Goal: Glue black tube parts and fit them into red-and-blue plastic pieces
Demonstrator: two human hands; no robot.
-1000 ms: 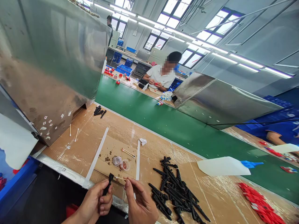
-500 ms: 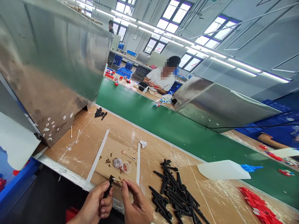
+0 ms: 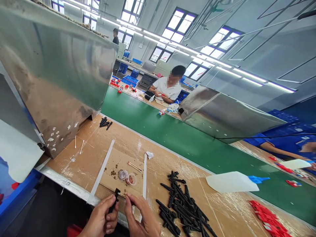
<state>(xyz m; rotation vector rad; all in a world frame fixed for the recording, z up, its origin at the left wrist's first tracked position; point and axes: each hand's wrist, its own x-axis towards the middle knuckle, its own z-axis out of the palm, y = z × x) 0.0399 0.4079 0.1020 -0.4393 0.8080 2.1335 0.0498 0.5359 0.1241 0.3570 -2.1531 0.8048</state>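
My left hand (image 3: 101,219) grips a slim black plastic part (image 3: 114,199) upright at the near edge of the cardboard-covered bench (image 3: 118,144). My right hand (image 3: 142,217) pinches a cotton swab (image 3: 122,195) whose tip touches the top of that part. Just beyond the hands sit two small clear cups (image 3: 127,177) with brownish residue and two more swabs (image 3: 134,166). A pile of several black parts (image 3: 184,205) lies to the right of my right hand.
A green conveyor belt (image 3: 172,131) runs behind the bench, with a white squeeze bottle with blue nozzle (image 3: 233,182) at its edge. Red parts (image 3: 269,222) lie far right. A steel hood (image 3: 54,72) looms at left. A seated person (image 3: 168,87) works across the belt.
The camera has tilted up slightly. My hands have come closer together, and the swab tip has moved onto the top of the black part.
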